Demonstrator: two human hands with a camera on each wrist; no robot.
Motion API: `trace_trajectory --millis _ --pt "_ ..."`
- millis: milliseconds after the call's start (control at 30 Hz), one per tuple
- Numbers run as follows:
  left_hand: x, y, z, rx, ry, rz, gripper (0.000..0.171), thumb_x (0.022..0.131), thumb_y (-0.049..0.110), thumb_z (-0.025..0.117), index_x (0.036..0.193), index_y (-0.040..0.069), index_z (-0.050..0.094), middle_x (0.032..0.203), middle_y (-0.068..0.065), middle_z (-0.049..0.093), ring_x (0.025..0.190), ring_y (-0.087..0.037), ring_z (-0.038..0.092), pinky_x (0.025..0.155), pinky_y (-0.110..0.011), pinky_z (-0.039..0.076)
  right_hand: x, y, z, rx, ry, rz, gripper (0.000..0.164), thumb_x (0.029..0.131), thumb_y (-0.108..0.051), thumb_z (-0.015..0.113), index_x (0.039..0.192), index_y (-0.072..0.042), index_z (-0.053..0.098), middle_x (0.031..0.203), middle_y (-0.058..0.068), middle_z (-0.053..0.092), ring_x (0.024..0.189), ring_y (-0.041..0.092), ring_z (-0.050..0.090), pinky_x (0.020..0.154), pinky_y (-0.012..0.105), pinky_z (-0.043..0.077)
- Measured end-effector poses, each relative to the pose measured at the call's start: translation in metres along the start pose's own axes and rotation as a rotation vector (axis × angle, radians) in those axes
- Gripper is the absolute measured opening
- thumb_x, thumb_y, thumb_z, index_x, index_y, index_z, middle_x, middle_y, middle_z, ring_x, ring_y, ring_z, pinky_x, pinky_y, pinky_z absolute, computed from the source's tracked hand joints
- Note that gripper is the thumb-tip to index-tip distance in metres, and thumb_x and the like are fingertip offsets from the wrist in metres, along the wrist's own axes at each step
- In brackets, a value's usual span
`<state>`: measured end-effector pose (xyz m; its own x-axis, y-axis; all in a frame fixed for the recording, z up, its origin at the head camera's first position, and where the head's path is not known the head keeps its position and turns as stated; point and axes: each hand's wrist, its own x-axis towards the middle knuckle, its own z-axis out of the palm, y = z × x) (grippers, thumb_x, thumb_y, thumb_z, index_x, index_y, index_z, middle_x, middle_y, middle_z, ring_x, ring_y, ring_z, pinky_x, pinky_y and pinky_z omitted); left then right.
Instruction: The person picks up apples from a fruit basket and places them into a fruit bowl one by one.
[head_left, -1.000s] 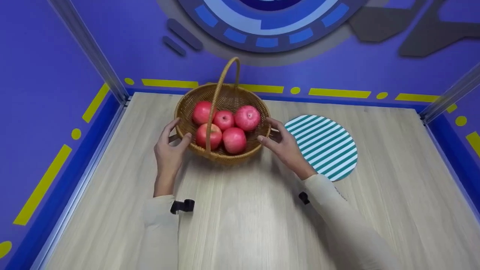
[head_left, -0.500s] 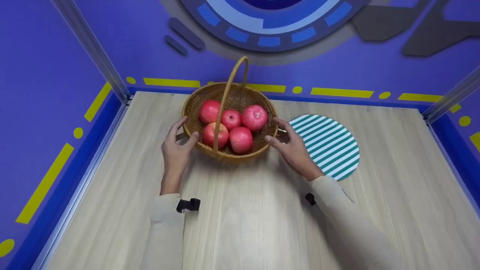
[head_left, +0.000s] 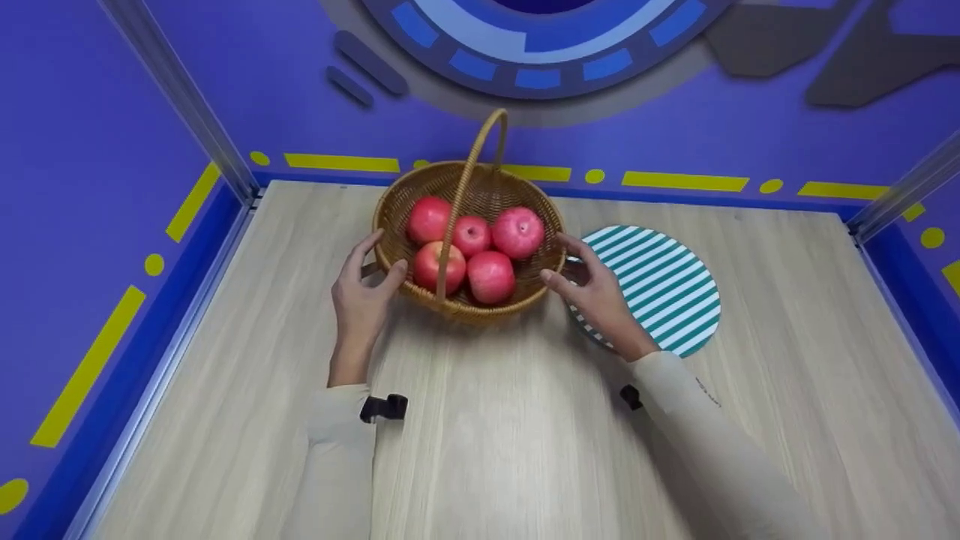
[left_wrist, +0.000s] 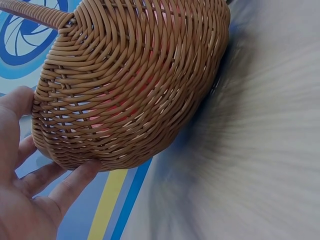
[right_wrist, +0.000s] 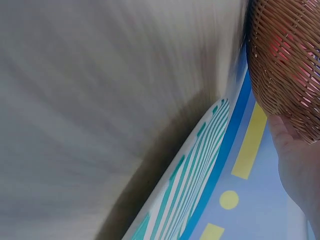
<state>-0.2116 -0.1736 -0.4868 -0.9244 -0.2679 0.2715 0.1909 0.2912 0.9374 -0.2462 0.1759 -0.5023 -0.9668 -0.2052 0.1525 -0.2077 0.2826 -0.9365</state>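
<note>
Sleeve (head_left: 712, 435) lettering is illegible. Left hand (head_left: 362, 304) and right hand (head_left: 606, 300) grip a round wicker basket (left_wrist: 130, 85) holding five smooth apples (head_left: 518, 232).

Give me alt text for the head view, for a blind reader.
A person's left hand and right hand grip opposite sides of a wicker basket holding five red apples. At right, a round green-striped mat lies on the wooden table.

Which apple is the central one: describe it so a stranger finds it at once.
Between the left hand and right hand, find the wicker basket. Of its five visible apples, the central apple lies among the other four and looks smallest.
</note>
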Motion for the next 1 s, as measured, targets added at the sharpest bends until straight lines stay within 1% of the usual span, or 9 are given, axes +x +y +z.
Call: trace_trajectory --millis 67,233,400,567,700,800,933,1000 --pt "0.000 0.000 0.002 -0.006 -0.006 0.002 0.059 0.096 0.033 0.081 0.151 0.022 0.062 0.151 0.000 0.058 0.120 -0.028 0.063 0.089 -0.047 0.058 0.000 0.001 -0.002 -0.003 0.004 0.008 0.074 0.099 -0.044 0.076 0.162 -0.023 0.044 0.157 0.001 0.050 0.140 0.020 0.053 0.113 0.038 0.046" --pt "-0.001 0.000 0.005 -0.022 -0.028 -0.006 0.062 0.096 0.038 0.081 0.153 0.024 0.060 0.154 0.000 0.054 0.123 -0.029 0.061 0.089 -0.048 0.059 -0.002 0.002 -0.006 -0.018 0.016 0.030 0.071 0.100 -0.039 0.076 0.162 -0.024 0.044 0.158 0.001 0.049 0.141 0.020 0.052 0.112 0.038 0.046" --pt "-0.001 -0.001 0.006 -0.024 -0.049 -0.014 0.065 0.096 0.042 0.079 0.156 0.026 0.057 0.158 0.000 0.051 0.127 -0.028 0.058 0.092 -0.048 0.058 -0.005 0.001 -0.006 -0.024 0.029 0.039 0.072 0.100 -0.040 0.076 0.162 -0.024 0.044 0.158 0.001 0.050 0.140 0.020 0.054 0.111 0.037 0.048" --pt "0.001 -0.004 0.007 -0.037 -0.072 -0.018 0.064 0.100 0.041 0.074 0.158 0.026 0.054 0.160 0.000 0.048 0.129 -0.029 0.056 0.100 -0.049 0.053 -0.008 0.000 -0.005 0.004 0.035 0.036 0.072 0.099 -0.039 0.077 0.162 -0.022 0.045 0.157 0.003 0.050 0.138 0.021 0.056 0.108 0.036 0.050" --pt "0.002 -0.006 0.007 -0.052 -0.091 -0.036 0.064 0.101 0.041 0.071 0.161 0.030 0.050 0.162 0.000 0.046 0.131 -0.028 0.054 0.100 -0.049 0.053 -0.011 -0.001 -0.004 0.030 0.037 0.027 0.074 0.098 -0.040 0.078 0.161 -0.018 0.046 0.156 0.004 0.050 0.137 0.021 0.056 0.107 0.034 0.050" --pt "0.004 -0.008 0.008 -0.074 -0.092 -0.036 0.063 0.102 0.041 0.070 0.161 0.031 0.049 0.163 0.000 0.046 0.133 -0.027 0.054 0.101 -0.050 0.052 -0.012 -0.002 -0.002 0.035 0.043 0.029 0.075 0.097 -0.038 0.080 0.160 -0.016 0.045 0.158 0.005 0.048 0.138 0.022 0.055 0.108 0.034 0.049" --pt "0.005 -0.010 0.010 -0.096 -0.084 -0.019 0.061 0.104 0.035 0.069 0.161 0.030 0.049 0.162 0.000 0.046 0.134 -0.027 0.053 0.106 -0.050 0.050 -0.014 -0.004 0.000 0.040 0.055 0.042 0.076 0.097 -0.031 0.081 0.161 -0.015 0.043 0.161 0.008 0.046 0.140 0.026 0.054 0.109 0.037 0.049" --pt "0.007 -0.010 0.012 -0.108 -0.082 -0.010 0.060 0.105 0.031 0.068 0.161 0.027 0.049 0.163 -0.002 0.046 0.136 -0.028 0.053 0.109 -0.050 0.047 -0.015 -0.005 0.001 0.043 0.064 0.045 0.076 0.097 -0.029 0.081 0.161 -0.015 0.043 0.161 0.009 0.046 0.140 0.028 0.054 0.109 0.037 0.049"
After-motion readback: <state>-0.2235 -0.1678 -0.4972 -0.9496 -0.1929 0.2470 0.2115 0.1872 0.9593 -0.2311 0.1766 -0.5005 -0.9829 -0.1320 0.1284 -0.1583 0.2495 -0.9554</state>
